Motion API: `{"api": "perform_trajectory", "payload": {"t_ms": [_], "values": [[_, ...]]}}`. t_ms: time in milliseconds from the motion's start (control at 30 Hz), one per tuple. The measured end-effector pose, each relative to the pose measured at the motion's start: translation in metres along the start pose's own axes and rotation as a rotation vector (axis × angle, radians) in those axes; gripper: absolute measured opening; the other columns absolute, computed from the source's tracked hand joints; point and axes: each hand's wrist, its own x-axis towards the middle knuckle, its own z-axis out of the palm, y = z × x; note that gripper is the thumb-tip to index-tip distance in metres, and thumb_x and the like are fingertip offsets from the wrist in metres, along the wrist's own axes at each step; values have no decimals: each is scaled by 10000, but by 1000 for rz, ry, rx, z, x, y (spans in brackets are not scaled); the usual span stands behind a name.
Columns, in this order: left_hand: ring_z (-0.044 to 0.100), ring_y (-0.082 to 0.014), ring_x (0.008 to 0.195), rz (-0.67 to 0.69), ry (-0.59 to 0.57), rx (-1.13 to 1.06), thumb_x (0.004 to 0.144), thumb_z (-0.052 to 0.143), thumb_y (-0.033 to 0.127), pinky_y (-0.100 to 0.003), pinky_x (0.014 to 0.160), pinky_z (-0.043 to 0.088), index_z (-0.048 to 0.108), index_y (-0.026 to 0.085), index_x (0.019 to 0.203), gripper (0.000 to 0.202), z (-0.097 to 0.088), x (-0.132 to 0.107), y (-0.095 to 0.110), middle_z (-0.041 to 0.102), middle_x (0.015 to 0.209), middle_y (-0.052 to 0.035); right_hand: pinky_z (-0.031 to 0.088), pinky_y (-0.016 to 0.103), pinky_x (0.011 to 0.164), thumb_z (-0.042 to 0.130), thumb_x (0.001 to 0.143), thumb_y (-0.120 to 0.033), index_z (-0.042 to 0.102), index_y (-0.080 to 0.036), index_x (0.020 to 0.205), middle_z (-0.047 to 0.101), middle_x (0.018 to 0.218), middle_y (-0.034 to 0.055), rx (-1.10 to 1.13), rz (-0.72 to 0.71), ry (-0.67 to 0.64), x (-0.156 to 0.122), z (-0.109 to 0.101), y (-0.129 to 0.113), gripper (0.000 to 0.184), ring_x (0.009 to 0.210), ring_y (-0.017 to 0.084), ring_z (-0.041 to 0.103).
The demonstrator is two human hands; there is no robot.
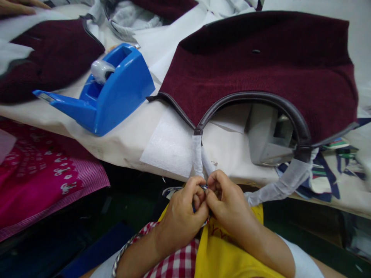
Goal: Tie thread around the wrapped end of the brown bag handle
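Observation:
A maroon knitted bag lies on the white table top, its dark brown curved handle facing me. White wrapping strips hang from the handle's ends down over the table's edge. My left hand and my right hand meet just below that edge, fingers pinched together on the lower end of the left strip. A bit of blue and white material shows between the fingertips. A second, wider white strip trails from the handle's right end.
A blue tape dispenser stands on the table to the left. Another maroon piece lies at the far left, with another person's hand at the top corner. Pink patterned fabric hangs lower left. A grey block sits inside the handle's arc.

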Motion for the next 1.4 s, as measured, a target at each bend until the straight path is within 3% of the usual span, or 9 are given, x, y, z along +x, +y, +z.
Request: {"api": "perform_trajectory", "payload": {"t_ms": [133, 233, 400, 533, 700, 967, 1167, 1400], "values": [[557, -100, 670, 23, 2, 35, 773, 464, 144, -244, 648, 430, 385, 262, 1063, 323, -1, -1, 0, 582, 719, 64, 332, 223, 539, 456, 736, -126, 440, -235, 804, 493, 621, -70, -19, -3, 44, -1, 2, -1, 130, 563, 109, 473], [598, -96, 744, 117, 13, 27, 808, 466, 172, -227, 686, 464, 421, 238, 1051, 255, -4, -3, 0, 635, 834, 26, 329, 198, 507, 449, 739, -125, 435, -228, 779, 460, 594, -78, 84, -1, 58, -2, 3, -1, 111, 532, 90, 454], [580, -80, 787, 341, 226, 110, 779, 525, 105, -184, 718, 478, 559, 201, 920, 174, -11, -6, -7, 613, 861, -3, 334, 189, 489, 455, 757, -153, 432, -215, 777, 458, 606, -69, 200, -3, 80, -5, 5, -1, 70, 525, 85, 459], [582, -93, 851, 448, 322, 264, 772, 526, 54, -188, 770, 487, 579, 176, 967, 236, -12, -5, -12, 620, 909, -33, 328, 203, 509, 463, 766, -163, 426, -214, 766, 465, 598, -66, 173, -13, 98, -8, 6, -2, 62, 532, 93, 469], [601, -130, 805, 607, 313, 482, 782, 519, 82, -232, 727, 520, 578, 141, 947, 185, -14, -2, -12, 639, 872, -62, 316, 217, 520, 461, 776, -172, 442, -219, 770, 457, 586, -66, 124, -16, 120, -10, 8, -2, 51, 529, 99, 457], [604, -152, 790, 677, 285, 622, 791, 509, 98, -261, 683, 538, 562, 105, 980, 197, -20, 1, -13, 638, 869, -82, 304, 227, 521, 466, 763, -183, 457, -212, 757, 440, 580, -58, 71, -30, 175, -12, 11, -3, 31, 528, 106, 429], [596, -151, 726, 765, 175, 678, 798, 506, 122, -262, 602, 522, 574, 102, 942, 160, -26, 5, -10, 639, 820, -73, 314, 231, 537, 465, 754, -174, 454, -213, 761, 446, 593, -54, 72, -32, 201, -11, 13, -1, 41, 540, 109, 435], [596, -166, 711, 866, 167, 805, 811, 495, 160, -280, 581, 507, 569, 113, 875, 109, -32, 14, 0, 641, 800, -73, 298, 230, 522, 464, 756, -173, 453, -211, 760, 432, 585, -55, 17, -50, 217, -8, 12, 1, 40, 537, 110, 426]]}}
